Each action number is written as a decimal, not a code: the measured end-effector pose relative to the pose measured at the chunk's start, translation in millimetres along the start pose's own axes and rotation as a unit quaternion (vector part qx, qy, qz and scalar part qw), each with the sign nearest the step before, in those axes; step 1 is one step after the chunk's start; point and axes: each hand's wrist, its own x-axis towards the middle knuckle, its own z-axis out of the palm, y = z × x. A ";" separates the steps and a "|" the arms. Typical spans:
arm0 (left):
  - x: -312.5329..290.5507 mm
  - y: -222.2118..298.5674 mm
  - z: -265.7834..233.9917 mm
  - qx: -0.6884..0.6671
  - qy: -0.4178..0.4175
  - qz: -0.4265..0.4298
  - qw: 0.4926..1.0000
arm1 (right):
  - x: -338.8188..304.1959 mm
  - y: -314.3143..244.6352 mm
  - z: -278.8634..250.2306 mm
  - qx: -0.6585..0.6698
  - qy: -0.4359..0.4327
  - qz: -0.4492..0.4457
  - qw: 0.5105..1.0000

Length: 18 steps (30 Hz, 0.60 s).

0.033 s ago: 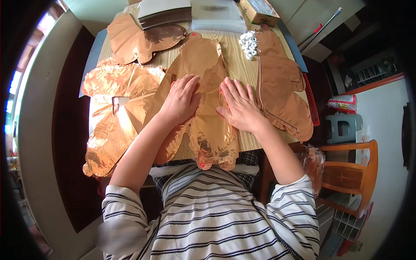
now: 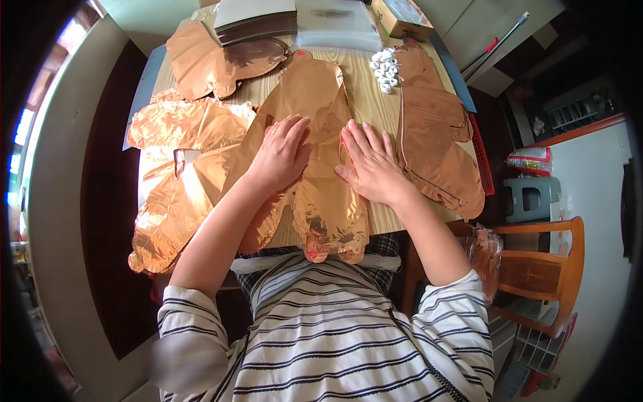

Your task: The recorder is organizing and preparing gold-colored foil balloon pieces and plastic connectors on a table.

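A flat, uninflated copper-coloured foil balloon (image 2: 315, 90) lies lengthwise in front of me, its lower end reaching over the table's near edge. My left hand (image 2: 280, 151) rests on its left side, fingers stretched out close together. On its right side lies my right hand (image 2: 370, 161), palm down with the fingers spread. Neither hand grips anything. To the left, more crumpled, shiny copper foil (image 2: 187, 127) spreads out, partly hidden by my left forearm. Beside my right hand is another flat copper foil balloon (image 2: 435, 127).
At the far left lies another copper foil piece (image 2: 194, 60). Behind stand a stack of sheets (image 2: 254, 20), clear plastic sleeves (image 2: 338, 27) and a cardboard box (image 2: 405, 21). Small white bits (image 2: 384, 70) sit at the far right. A wooden chair (image 2: 536, 268) and grey stool (image 2: 531, 197) stand right.
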 end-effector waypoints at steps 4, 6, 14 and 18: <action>3.6 1.4 0.4 0.034 0.027 0.026 0.999 | 0.6 -4.5 -5.6 0.000 -0.009 0.012 1.000; 9.2 4.1 2.6 0.051 0.025 0.042 0.998 | 1.8 -5.9 -9.6 0.003 -0.032 0.016 0.999; 64.8 18.1 46.8 0.006 -0.085 0.092 0.992 | 3.0 -6.1 -13.6 0.014 -0.047 0.018 0.999; 77.2 1.2 55.0 0.051 -0.091 0.083 0.991 | 2.2 -1.3 -3.1 -0.020 -0.027 0.002 0.999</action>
